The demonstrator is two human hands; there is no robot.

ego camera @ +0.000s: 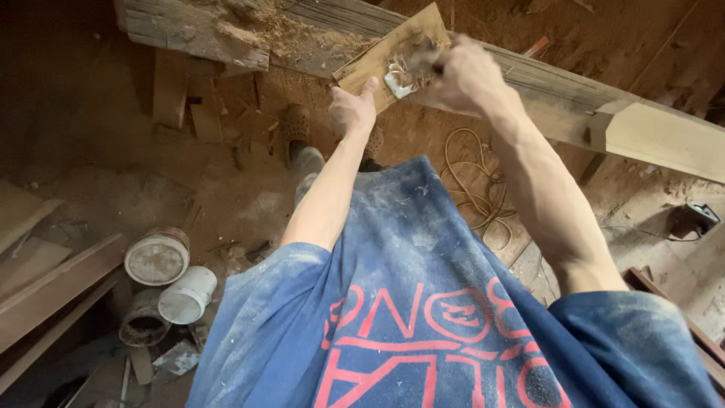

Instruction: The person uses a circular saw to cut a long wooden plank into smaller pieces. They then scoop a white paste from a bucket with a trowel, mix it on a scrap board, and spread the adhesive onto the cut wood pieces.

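Buckets (157, 258), round and dusty, lie among loose planks (53, 283) on the sawdust-covered floor (91, 136) at far left. Moving right, the left hand (353, 109) grips the near edge of a small wooden board (377, 60), thumb on the upper face and fingers curled beneath; the hand is closed on the board. That board rests tilted against a long wooden beam (551, 91) running from upper left to right. Just right of it, the right hand (461, 75) is clenched around a small pale object (398, 81) pressed to the board's surface; motion blur prevents identifying it. Further right, a coil of cord (472, 177) lies on the floor below the beam, and a dark boxy item (691, 219) sits near the right edge.
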